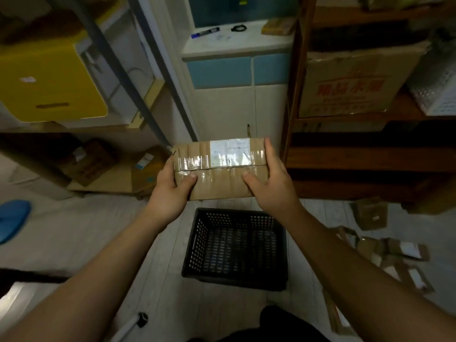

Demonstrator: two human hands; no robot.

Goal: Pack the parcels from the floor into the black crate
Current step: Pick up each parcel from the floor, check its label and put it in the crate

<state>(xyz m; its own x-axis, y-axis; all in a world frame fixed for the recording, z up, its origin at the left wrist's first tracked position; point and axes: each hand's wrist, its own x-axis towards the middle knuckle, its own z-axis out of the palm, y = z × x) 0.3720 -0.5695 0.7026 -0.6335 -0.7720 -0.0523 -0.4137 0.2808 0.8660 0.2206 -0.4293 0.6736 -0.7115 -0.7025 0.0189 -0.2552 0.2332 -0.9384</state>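
A brown cardboard parcel [219,166] with clear tape and a white label is held in the air in front of me, above the far edge of the black crate [195,245]. My left hand [170,191] grips its left end, thumb on top. My right hand [271,183] grips its right end, fingers up the side. The perforated black crate stands on the pale floor below my hands and looks empty inside. Several more brown parcels [394,257] lie scattered on the floor to the right of the crate.
A dark wooden shelf unit [370,156] with a large cardboard box stands at the right. A metal rack with a yellow box [49,80] is at the left, boxes beneath it. A white and blue cabinet [234,70] is straight ahead. A blue slipper [12,220] lies far left.
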